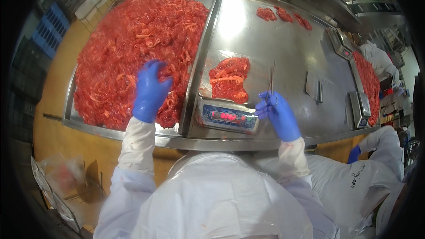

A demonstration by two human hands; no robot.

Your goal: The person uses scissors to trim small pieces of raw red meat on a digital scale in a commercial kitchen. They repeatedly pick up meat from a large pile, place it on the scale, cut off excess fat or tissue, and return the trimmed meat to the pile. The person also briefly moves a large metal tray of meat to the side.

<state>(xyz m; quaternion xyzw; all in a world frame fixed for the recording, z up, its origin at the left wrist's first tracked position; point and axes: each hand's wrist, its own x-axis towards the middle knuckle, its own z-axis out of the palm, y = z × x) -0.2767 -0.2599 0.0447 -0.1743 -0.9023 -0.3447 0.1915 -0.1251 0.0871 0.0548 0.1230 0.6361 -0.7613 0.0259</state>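
My left hand, in a blue glove, is over the large heap of raw red meat pieces on the left of the steel table. Its fingers look apart and hold nothing that I can see; their tips are slightly blurred. Right of the divider, a digital scale with a lit red display bears several slices of raw meat. Just beside the scale, my gloved right hand is closed round a thin two-pronged metal tool, its prongs pointing away from me. Whether the prongs are joined is hidden by my fingers.
Three small meat pieces lie at the table's far side. To the right are a flat metal scraper and two more scales. A co-worker in white is close on my right. Blue crates stand far left.
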